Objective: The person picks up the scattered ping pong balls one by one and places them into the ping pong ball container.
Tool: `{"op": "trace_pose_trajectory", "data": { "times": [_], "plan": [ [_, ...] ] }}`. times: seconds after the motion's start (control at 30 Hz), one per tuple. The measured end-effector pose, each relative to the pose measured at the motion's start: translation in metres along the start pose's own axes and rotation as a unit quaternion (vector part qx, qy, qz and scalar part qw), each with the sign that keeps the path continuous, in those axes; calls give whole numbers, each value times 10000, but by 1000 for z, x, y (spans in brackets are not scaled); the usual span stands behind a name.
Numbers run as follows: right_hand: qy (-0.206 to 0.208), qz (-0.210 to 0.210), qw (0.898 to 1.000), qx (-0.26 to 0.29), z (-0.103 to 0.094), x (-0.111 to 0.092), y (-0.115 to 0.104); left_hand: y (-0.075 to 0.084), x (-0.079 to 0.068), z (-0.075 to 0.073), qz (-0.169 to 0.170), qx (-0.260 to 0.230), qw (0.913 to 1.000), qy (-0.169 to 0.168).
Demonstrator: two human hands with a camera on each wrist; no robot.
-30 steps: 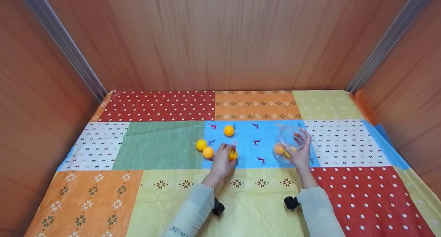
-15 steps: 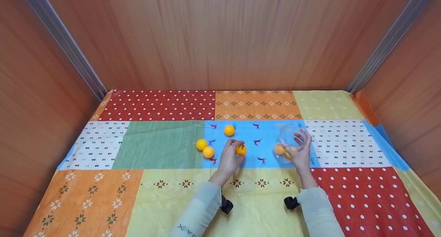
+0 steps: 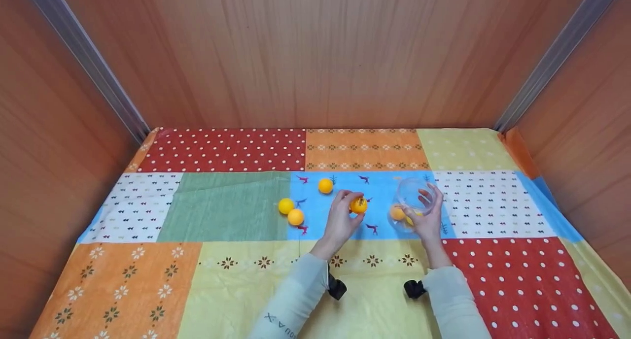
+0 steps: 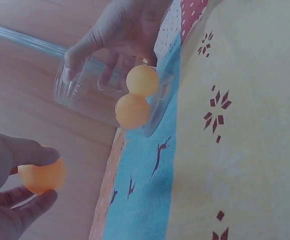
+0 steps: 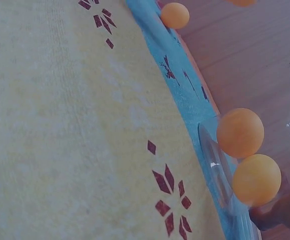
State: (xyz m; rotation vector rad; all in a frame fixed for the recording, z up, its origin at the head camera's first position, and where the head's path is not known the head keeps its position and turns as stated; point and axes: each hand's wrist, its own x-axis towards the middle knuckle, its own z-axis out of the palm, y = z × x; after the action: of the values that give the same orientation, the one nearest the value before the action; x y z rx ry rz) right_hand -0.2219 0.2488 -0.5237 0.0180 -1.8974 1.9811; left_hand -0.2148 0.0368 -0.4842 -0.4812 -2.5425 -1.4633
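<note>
My left hand [image 3: 340, 220] pinches an orange ping-pong ball [image 3: 358, 205] between thumb and fingers, raised above the blue patch of the cloth. Dark print shows on that ball. To its right, my right hand [image 3: 428, 218] grips a clear plastic jar [image 3: 413, 193] around its side, the jar standing upright on the cloth. Two orange balls lie at the jar's bottom; in the left wrist view one ball [image 4: 132, 111] sits against the other ball [image 4: 142, 80]. The left hand's ball [image 4: 42, 171] is apart from the jar there.
Left of my left hand, two balls lie close together, a yellow-orange ball [image 3: 286, 206] and a lighter ball [image 3: 296, 217]. Another ball [image 3: 325, 186] lies farther back. A patchwork tablecloth [image 3: 236, 206] covers the table, with wood-grain panels [image 3: 315, 58] behind and on both sides.
My left hand has lifted the ball off the cloth and carried it rightward and slightly away from me, nearer the jar. The right hand and jar have stayed in place.
</note>
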Motion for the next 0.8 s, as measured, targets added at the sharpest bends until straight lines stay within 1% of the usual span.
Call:
{"op": "trace_pose_trajectory", "data": {
  "times": [0.13, 0.2, 0.37, 0.43, 0.53, 0.6, 0.7, 0.8],
  "plan": [
    [21, -33, 10000, 76, 1, 0, 1, 6, 3, 5, 169, -37, 9998, 94],
    [27, -46, 10000, 83, 2, 0, 2, 9, 5, 7, 200, -64, 9997, 94],
    [56, -35, 10000, 39, 3, -1, 2, 19, 10, 13, 167, -171, 9997, -28],
    [67, 1, 10000, -27, 3, -1, 1, 24, 13, 14, 237, -171, 9996, -53],
    [54, -93, 9999, -62, 3, 0, 2, 30, 16, 17, 471, -122, 9988, -32],
    [58, -121, 9999, -109, 2, 0, 2, 34, 18, 19, 568, -72, 9984, -32],
    [76, -163, 9998, -121, 2, 0, 2, 41, 21, 22, 597, -83, 9981, -88],
    [80, -116, 9998, -157, 3, 1, 1, 49, 24, 25, 587, -143, 9980, -159]
  ]
}}
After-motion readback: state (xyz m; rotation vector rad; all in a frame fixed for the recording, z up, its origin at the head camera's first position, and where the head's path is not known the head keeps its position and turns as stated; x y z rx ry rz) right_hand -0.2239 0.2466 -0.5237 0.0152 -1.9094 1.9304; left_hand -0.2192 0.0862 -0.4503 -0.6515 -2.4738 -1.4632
